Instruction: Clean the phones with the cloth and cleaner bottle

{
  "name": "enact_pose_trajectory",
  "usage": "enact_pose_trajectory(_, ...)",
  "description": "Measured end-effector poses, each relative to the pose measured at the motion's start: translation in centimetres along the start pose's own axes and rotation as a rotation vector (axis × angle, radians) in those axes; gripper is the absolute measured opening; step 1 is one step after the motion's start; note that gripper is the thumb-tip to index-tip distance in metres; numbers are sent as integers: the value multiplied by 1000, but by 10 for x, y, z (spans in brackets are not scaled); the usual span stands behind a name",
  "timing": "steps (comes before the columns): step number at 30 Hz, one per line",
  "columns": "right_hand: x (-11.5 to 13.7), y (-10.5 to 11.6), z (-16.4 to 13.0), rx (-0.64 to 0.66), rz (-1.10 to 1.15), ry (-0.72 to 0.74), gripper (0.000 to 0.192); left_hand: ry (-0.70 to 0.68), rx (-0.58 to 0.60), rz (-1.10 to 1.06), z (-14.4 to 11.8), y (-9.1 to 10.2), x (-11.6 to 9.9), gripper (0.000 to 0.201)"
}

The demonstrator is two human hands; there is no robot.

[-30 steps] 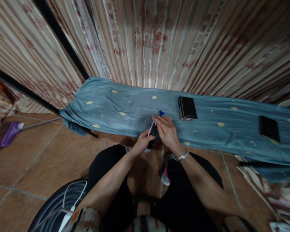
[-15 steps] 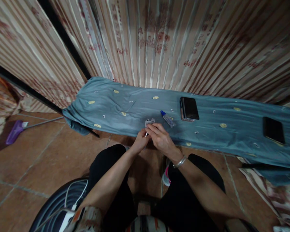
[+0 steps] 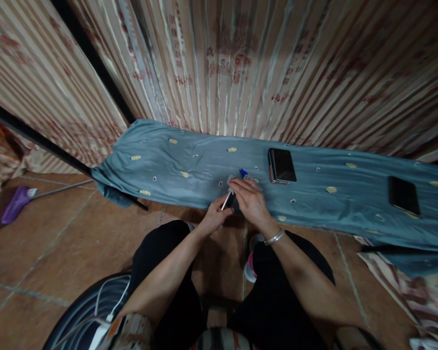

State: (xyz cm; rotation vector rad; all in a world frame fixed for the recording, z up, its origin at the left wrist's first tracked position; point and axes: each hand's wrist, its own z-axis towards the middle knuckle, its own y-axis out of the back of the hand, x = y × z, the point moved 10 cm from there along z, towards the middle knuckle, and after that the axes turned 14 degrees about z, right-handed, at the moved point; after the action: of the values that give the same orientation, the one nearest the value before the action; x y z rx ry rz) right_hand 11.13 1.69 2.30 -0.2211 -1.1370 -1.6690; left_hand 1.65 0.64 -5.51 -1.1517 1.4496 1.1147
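hands: left hand (image 3: 213, 218), right hand (image 3: 250, 199) grip phone (image 3: 229, 198) | blue-capped bottle (image 3: 245, 173) beside

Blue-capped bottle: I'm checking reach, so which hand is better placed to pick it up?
Probably the right hand: its fingertips lie beside the blue-capped bottle, while the left hand grips a thin tool.

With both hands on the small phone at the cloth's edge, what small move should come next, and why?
Probably keep the left hand steady while the right hand works the top. The phone stands tilted between them, and the blue-capped bottle lies just beyond on the cloth.
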Motion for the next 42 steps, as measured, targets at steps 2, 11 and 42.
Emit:
enact_pose_trajectory(2, -3, 4, 1, -30, 51, -28, 38, 42, 26, -45, -1, -2, 2, 28)
enact_pose_trajectory(11, -35, 15, 2, -113, 251, -222, 29, 206, 122, -174, -11, -10, 8, 37)
enact_pose_trajectory(42, -92, -50, -24, -477, 1270, -865, 37, 330, -109, -589, 9, 14, 26, 48)
